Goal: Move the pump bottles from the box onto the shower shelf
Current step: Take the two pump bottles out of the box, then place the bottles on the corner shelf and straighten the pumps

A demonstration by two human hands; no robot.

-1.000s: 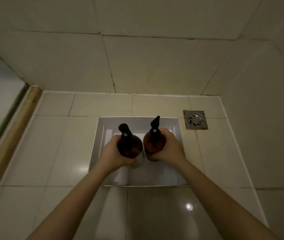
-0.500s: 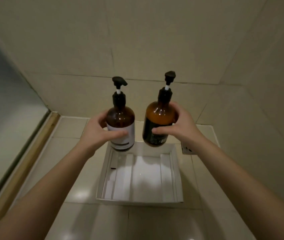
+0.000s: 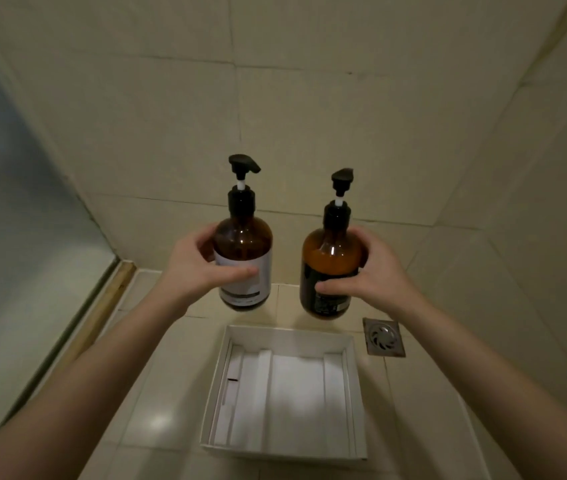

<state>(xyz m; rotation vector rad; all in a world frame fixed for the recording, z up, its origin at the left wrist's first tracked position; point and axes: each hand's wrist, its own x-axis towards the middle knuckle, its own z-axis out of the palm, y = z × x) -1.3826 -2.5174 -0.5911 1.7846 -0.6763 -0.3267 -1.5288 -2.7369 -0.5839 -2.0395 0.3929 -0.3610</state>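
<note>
Pump bottles are up in the air, one in each hand. Left hand (image 3: 193, 268) fingers wrap around the white-label bottle (image 3: 243, 252). Right hand (image 3: 370, 273) fingers wrap around the dark-label bottle (image 3: 330, 268). The words on both labels are too blurry to read. Some fingers hide behind the bottles. Both bottles stand straight, a gap between them. The white box (image 3: 287, 393) sits open on the floor below, apart from them. A metal drain (image 3: 383, 337) lies just beside the box. Tiled walls (image 3: 309, 116) stand close behind
</note>
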